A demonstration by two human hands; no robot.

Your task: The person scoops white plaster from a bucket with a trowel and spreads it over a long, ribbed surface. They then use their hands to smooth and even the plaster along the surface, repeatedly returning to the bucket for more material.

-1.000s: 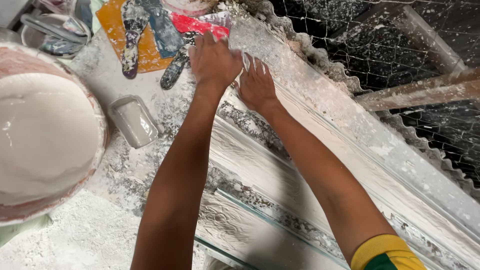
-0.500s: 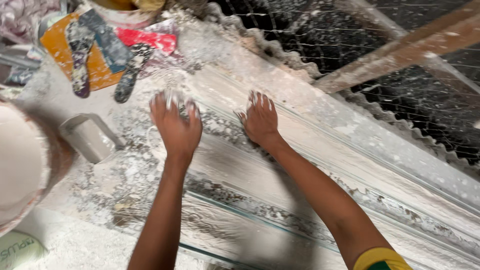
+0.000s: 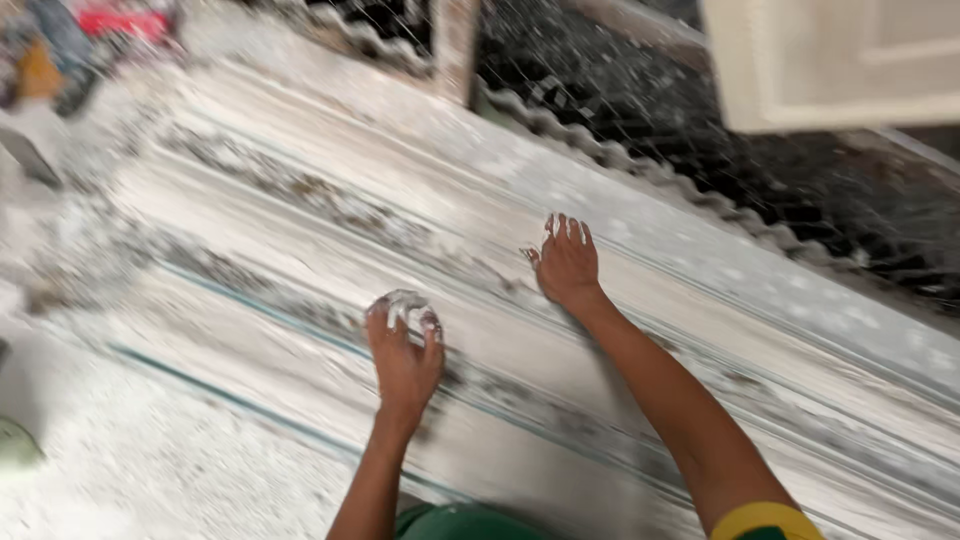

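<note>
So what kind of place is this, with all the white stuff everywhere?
Probably a plaster workshop. A long ridged white moulding lies on a powder-dusted bench, and both the left hand and right hand press on it, fingers smeared white.

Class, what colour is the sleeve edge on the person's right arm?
Yellow, over green: the sleeve edge shows best in the head view, bottom right.

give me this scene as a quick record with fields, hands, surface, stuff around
left hand: flat on the long plaster-coated mould, fingers smeared white
right hand: pressed flat on the mould, farther up
mould: long, ridged, running diagonally, wet white coating
wire mesh: along the far edge, spattered
red and orange tools: blurred, top left corner
white panel: top right
</note>
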